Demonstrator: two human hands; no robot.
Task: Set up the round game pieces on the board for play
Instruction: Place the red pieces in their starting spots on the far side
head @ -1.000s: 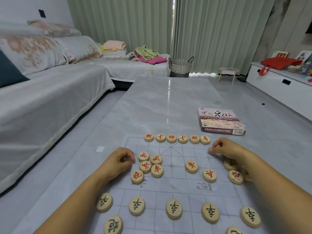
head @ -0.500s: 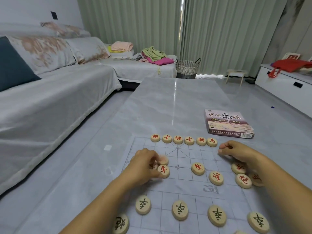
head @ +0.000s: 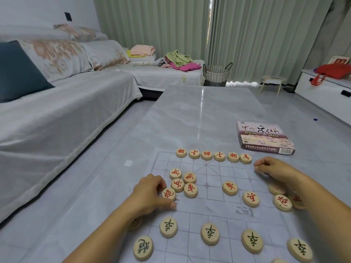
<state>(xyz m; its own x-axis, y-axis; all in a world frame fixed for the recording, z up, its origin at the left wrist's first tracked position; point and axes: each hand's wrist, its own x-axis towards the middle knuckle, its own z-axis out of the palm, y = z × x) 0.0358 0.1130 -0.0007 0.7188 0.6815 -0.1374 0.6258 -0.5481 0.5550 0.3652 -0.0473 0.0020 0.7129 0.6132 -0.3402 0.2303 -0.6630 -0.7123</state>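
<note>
A thin printed board sheet (head: 218,211) lies on the grey table. A row of red-lettered round wooden pieces (head: 206,155) lines its far edge. More red pieces sit loose mid-board: a cluster (head: 187,184) at the left, single ones (head: 229,187) (head: 250,198) in the middle, and some (head: 282,202) partly under my right forearm. Black-lettered pieces (head: 209,233) stand in a row nearest me. My left hand (head: 150,194) pinches one red piece (head: 169,194) that lies on the board's left side. My right hand (head: 273,170) rests curled at the far right corner, with nothing visible in it.
The Chinese chess box (head: 264,137) lies on the table beyond my right hand. A covered sofa (head: 57,114) runs along the left, close to the table edge. A woven basket (head: 216,74) stands past the table's far end. A white cabinet (head: 326,92) is at the right.
My left hand has pulled back from over the cluster towards the left edge and now grips its lower-left piece. My right hand has stayed near the far right corner.
</note>
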